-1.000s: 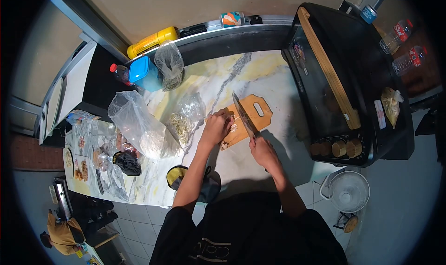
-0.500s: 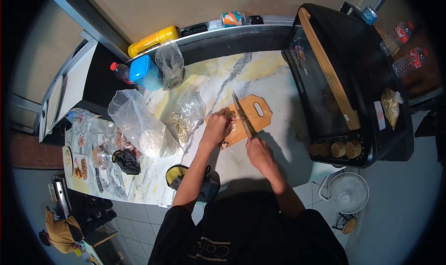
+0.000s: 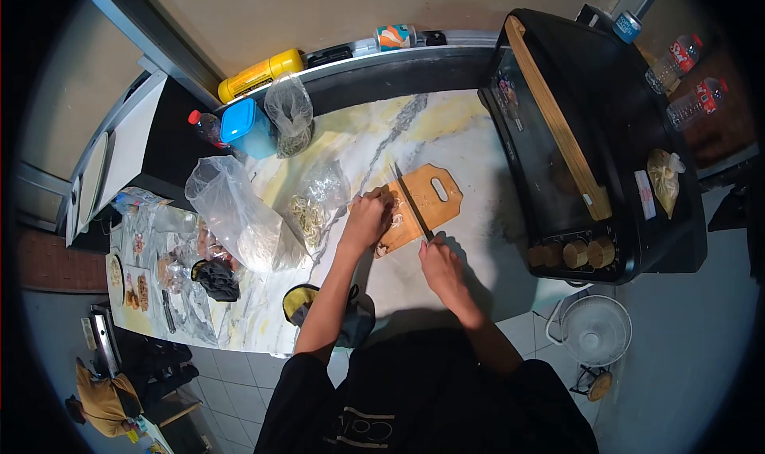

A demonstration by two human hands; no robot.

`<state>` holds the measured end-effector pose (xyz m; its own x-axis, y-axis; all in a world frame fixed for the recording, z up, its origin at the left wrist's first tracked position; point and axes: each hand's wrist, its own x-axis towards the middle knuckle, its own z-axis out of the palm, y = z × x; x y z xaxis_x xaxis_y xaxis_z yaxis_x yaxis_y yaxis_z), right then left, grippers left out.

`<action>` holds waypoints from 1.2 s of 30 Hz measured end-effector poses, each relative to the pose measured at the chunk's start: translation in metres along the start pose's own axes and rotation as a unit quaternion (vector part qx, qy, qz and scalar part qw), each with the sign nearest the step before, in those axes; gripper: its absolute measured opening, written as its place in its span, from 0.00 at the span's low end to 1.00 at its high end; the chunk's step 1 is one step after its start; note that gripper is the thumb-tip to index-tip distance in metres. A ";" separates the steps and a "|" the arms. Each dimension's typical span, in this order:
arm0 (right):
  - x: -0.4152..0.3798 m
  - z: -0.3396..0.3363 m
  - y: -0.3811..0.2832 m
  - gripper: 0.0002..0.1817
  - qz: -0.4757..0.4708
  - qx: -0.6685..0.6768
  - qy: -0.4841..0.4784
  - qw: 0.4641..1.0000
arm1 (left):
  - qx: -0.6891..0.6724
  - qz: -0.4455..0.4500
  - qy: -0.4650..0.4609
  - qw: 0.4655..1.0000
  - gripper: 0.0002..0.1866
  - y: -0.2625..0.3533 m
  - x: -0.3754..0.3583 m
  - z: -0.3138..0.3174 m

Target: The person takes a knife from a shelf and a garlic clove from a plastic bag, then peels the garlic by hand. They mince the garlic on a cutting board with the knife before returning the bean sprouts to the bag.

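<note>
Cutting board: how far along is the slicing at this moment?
Done: a few pale cut pieces lie at the near end of the cutting board. In hand: the right hand holds the knife with its blade down on the board, while the left hand pins a small pale item beside the blade. Left: that item looks only partly cut; what it is cannot be told.

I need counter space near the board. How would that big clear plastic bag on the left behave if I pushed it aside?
The big clear plastic bag looks thin and crumpled, so it would probably buckle rather than slide as one piece. Its pale contents sit low, so the bottom may drag while the puffed top flops. It seems to lean against the smaller noodle bag, which would likely shift too.
</note>
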<state>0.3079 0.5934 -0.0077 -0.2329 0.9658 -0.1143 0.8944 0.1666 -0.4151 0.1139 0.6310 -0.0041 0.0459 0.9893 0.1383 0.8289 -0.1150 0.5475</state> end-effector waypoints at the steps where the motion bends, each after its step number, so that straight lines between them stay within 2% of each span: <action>1: 0.001 -0.003 0.000 0.19 0.006 0.011 -0.016 1.000 | 0.003 0.004 0.007 1.000 0.08 -0.001 0.001 0.000; 6: 0.005 -0.009 0.002 0.20 0.027 0.038 -0.053 0.998 | 0.004 -0.014 -0.003 1.000 0.07 -0.002 -0.001 -0.001; 8: 0.007 -0.007 0.005 0.18 0.039 0.078 -0.066 0.994 | -0.004 -0.016 -0.002 1.000 0.07 -0.005 -0.002 -0.001; 16: 0.006 -0.013 0.003 0.17 0.043 0.107 -0.080 0.990 | -0.102 0.009 0.029 0.994 0.09 -0.003 -0.010 -0.016; 23: 0.006 -0.022 -0.001 0.17 0.049 0.115 -0.093 0.988 | -0.073 -0.007 0.032 0.997 0.07 -0.002 -0.018 -0.016; 26: 0.006 -0.022 0.000 0.17 0.041 0.132 -0.099 0.985 | -0.075 -0.017 0.021 0.997 0.10 -0.004 -0.020 -0.015; 29: 0.008 -0.025 0.000 0.18 0.042 0.138 -0.112 0.983 | -0.081 -0.020 0.024 0.996 0.06 0.002 -0.018 -0.019; 32: 0.007 -0.028 -0.003 0.18 0.048 0.141 -0.109 0.983 | -0.112 -0.014 0.021 0.993 0.08 0.004 -0.015 -0.021; 36: 0.007 -0.027 -0.001 0.18 0.049 0.140 -0.109 0.983 | -0.075 0.003 0.018 0.997 0.11 0.002 -0.007 -0.022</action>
<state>0.3162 0.6051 0.0164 -0.2550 0.9037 -0.3439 0.7840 -0.0149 -0.6205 0.1028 0.6218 0.0140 0.0285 0.9850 0.1702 0.7355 -0.1360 0.6638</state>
